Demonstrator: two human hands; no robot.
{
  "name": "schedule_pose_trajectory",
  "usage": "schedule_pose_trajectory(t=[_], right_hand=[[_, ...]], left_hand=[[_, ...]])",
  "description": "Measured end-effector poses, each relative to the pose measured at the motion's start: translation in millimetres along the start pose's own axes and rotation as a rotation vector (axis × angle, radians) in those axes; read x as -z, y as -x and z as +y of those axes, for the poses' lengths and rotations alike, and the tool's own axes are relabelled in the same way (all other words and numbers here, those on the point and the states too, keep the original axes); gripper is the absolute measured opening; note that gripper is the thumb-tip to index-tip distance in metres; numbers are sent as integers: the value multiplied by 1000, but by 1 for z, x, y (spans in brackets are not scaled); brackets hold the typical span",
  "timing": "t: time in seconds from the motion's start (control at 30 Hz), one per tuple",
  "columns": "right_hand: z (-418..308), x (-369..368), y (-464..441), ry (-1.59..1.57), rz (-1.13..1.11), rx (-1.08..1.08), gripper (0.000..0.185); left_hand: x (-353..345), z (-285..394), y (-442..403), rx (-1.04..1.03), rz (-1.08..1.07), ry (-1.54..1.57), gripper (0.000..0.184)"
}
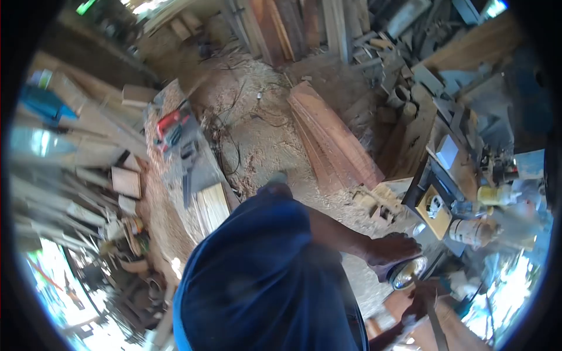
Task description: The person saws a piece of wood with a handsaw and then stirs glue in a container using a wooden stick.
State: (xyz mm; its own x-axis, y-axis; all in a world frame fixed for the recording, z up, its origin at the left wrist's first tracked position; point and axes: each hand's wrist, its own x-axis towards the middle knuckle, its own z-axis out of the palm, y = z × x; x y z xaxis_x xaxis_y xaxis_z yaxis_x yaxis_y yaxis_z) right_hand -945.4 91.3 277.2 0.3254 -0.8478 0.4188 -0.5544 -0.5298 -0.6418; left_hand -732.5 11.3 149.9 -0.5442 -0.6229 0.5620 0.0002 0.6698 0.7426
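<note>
My left hand (393, 250) reaches out to the right, its fingers wrapped over a round tin (408, 273) with a dark rim and pale contents. My right hand (420, 297) is just below the tin, its fingers closed close to the tin's mouth. What it grips is too small and blurred to name. A narrow flat strip (436, 324) runs downward beside the right hand; I cannot tell whether the hand touches it.
A cluttered worktable (433, 228) with bottles (471, 232) stands at the right. Reddish planks (336, 137) lie on the shaving-covered floor. At left, a bench (199, 169) carries a red power tool (171, 128). Stacked offcuts (126, 181) line the left side.
</note>
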Motion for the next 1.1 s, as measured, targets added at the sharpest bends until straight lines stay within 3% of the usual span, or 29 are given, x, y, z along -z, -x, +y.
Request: schedule_pose_trajectory(t=[0.07,0.1,0.13,0.17,0.2,0.23,0.27,0.3,0.33,0.37,0.4,0.53,0.6,0.67,0.8,0.83,0.97,1.1], right_hand=[[-10,-38,-3,-32,214,-254,19],[-5,-39,-9,234,84,-1,17],[-27,-55,-5,30,256,-385,17],[-54,-69,-13,18,252,-573,13],[-46,-78,-10,97,146,-232,17],[-76,-93,-32,63,128,-396,19],[-83,-104,-49,104,154,-310,3],[-69,-108,-47,175,195,-240,14],[-66,-109,-42,182,239,-345,22],[-69,-106,-50,239,258,-485,20],[-62,-107,-34,230,290,-573,20],[-55,-138,-4,97,113,-520,21],[-21,-152,6,191,190,-406,18],[-6,-147,26,206,244,-593,14],[-23,-159,82,143,119,-608,13],[-21,-169,87,89,209,-471,14],[-18,-143,141,228,332,-619,14],[-53,-172,170,152,272,-355,13]], left_hand=[[30,-8,20,170,-77,176,119],[34,-13,23,286,-123,300,117],[68,-1,23,200,-98,118,114],[76,-5,24,262,-31,140,113],[85,-12,24,201,14,127,110],[100,-17,20,260,-159,196,108],[93,-25,29,163,-116,217,107],[105,-16,19,232,-265,247,109],[100,-18,33,94,-145,244,113],[96,-26,33,156,-229,327,117],[94,-34,38,136,-175,341,118],[57,-80,67,115,-221,286,121],[34,-98,82,122,-278,280,124],[16,-106,97,99,-239,263,127],[-21,-121,118,84,-215,291,128],[-30,-113,125,31,-263,258,129],[-62,-100,153,-24,-285,323,132],[-80,-84,184,68,-334,382,128]])
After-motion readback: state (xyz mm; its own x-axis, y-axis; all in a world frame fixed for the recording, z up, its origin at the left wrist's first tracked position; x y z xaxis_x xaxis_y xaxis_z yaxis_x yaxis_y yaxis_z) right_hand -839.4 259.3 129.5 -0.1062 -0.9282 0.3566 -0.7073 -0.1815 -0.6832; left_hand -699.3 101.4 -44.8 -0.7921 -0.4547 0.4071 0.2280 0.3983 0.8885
